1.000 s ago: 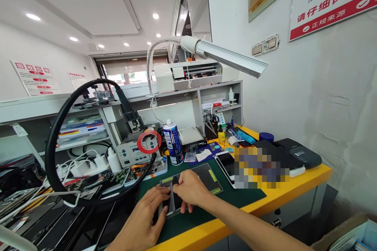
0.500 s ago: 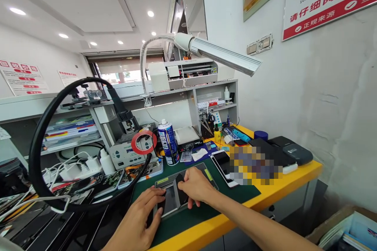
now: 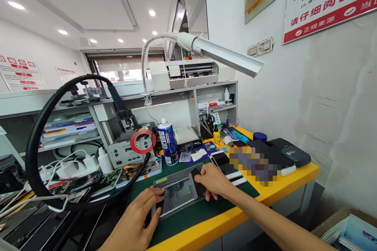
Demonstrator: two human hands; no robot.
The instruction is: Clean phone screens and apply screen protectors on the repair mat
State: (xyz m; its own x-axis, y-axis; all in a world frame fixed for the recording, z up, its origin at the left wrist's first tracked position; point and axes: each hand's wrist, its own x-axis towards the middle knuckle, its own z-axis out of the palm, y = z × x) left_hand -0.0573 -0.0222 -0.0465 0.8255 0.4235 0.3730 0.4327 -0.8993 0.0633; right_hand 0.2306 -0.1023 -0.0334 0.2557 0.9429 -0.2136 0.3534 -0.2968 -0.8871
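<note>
A phone [image 3: 178, 197] lies screen up on a dark grey textured pad [image 3: 176, 174] on the green mat. My left hand [image 3: 141, 213] grips its left end, fingers on the far side and thumb at the near edge. My right hand [image 3: 212, 180] pinches a dark, flat, film-like strip [image 3: 194, 184] that stands tilted across the right part of the screen. Whether the strip is stuck to the glass or only pressed on it, I cannot tell. My right palm hides the pad's right end. A white-framed phone [image 3: 222, 161] lies just beyond my right hand.
A blue spray can [image 3: 167, 141] and a red tape roll [image 3: 143, 141] stand behind the mat. A thick black hose [image 3: 32, 141] loops at the left over phone parts. A lamp [image 3: 226, 55] hangs above. The table's yellow edge [image 3: 191, 231] runs along the front.
My right hand has moved to the right along the phone with the dark strip, and more of the screen shows. My left hand has stayed at the left end.
</note>
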